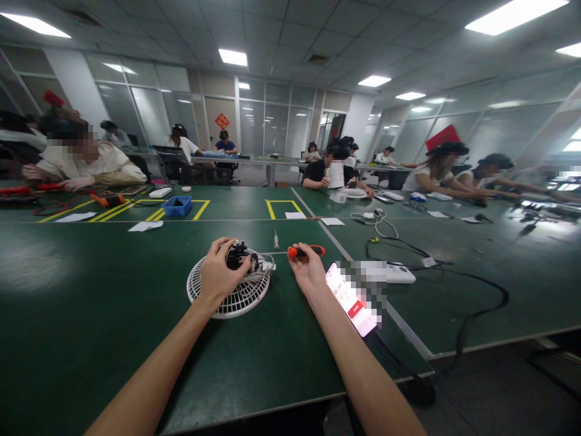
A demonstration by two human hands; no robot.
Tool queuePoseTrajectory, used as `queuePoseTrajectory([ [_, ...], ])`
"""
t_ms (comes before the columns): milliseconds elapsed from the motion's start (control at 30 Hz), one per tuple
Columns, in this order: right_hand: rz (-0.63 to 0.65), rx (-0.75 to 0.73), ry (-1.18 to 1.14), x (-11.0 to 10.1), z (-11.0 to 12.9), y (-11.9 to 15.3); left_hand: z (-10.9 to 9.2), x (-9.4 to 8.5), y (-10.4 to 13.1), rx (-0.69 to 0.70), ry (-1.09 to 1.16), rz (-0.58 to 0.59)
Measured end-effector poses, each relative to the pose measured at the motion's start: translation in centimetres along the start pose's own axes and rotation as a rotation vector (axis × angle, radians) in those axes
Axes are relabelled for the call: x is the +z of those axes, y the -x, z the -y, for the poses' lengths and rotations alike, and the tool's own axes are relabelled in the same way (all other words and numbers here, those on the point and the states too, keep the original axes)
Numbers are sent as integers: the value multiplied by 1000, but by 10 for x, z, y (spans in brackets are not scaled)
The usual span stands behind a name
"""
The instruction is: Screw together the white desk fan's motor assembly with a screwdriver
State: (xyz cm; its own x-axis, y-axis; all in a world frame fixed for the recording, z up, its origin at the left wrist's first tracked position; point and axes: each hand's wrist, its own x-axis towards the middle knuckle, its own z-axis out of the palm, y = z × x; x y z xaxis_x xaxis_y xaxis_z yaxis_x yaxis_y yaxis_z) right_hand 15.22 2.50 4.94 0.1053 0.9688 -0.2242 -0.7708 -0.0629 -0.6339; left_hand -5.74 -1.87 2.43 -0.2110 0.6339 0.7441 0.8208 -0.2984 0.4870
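A round white fan grille [240, 306] lies flat on the green table. On top of it sits a black motor assembly [236, 254] with a coiled white cable [258, 275] beside it. My left hand [218, 269] is closed around the motor, thumb on the near right side and fingers over the left. To the right, my right hand [307, 266] grips an orange and black screwdriver [311, 250] whose thin shaft points left toward the motor. The shaft's tip is too small to place exactly. A small pale slender object [276, 240] lies just beyond the shaft.
A lit phone [349, 300] lies by my right forearm, near a white power strip [394, 272] and black cables [481, 278]. Farther off stand a blue bin [177, 206] and paper slips [145, 226]. Across the table a person [333, 166] handles white parts; others sit left and right.
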Motion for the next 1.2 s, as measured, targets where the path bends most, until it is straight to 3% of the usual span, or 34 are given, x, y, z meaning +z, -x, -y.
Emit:
queuePoseTrajectory([
  [300, -105, 97, 43, 4, 1, 6, -2, -1, 0, -8, 0, 1],
  [967, -102, 94, -76, 4, 0, 3, 0, 0, 0, 3, 10, -3],
  [1200, -112, 102, 21, 0, -4, 1, -1, -1, -1, -18, 9, 1],
])
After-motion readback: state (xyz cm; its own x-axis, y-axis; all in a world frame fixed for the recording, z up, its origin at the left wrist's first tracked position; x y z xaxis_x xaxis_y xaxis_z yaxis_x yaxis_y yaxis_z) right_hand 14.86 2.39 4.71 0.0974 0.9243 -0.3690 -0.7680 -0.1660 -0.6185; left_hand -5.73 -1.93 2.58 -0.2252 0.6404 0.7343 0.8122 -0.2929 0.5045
